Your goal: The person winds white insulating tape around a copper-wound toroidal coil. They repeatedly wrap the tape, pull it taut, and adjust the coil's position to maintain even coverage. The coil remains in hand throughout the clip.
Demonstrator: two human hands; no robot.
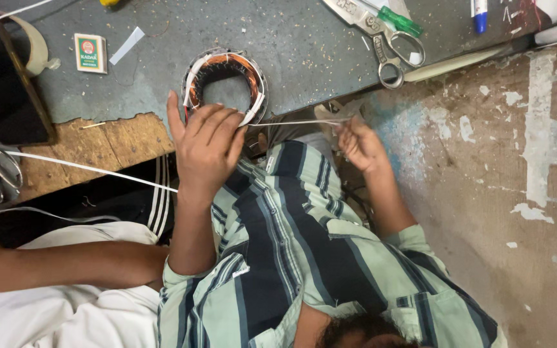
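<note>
The left hand (206, 143) lies open with its fingers spread, resting on the near edge of the round copper coil ring (225, 85), which sits on the grey bench (304, 45) just past that hand. The right hand (360, 145) is closed in a pinch on the end of a thin white strip (294, 122), and the strip runs sideways from the ring to that hand. The left hand is nearer to the ring, and scissors (381, 40) lie farther back on the bench.
</note>
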